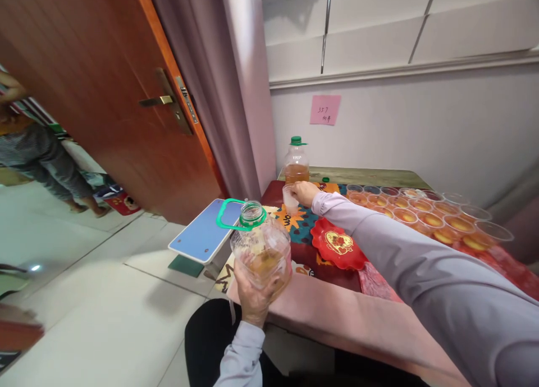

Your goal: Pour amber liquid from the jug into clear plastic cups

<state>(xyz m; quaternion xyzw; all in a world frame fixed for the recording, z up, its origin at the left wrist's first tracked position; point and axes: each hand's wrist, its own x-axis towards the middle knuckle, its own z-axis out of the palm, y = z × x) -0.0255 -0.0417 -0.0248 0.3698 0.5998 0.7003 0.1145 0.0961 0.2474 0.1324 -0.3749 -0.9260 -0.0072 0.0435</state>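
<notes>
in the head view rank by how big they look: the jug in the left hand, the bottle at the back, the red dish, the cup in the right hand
1. jug, though nearest the camera
2. red dish
3. bottle
4. cup

The dish and bottle look close, so their order is unsure.

The left hand holds a jug at the near left edge of the table. Farther in, the right hand grips a cup just before a bottle at the table's far left. Rows of cups fill the right side. A dish lies between jug and rows. A door stands far left.
</notes>
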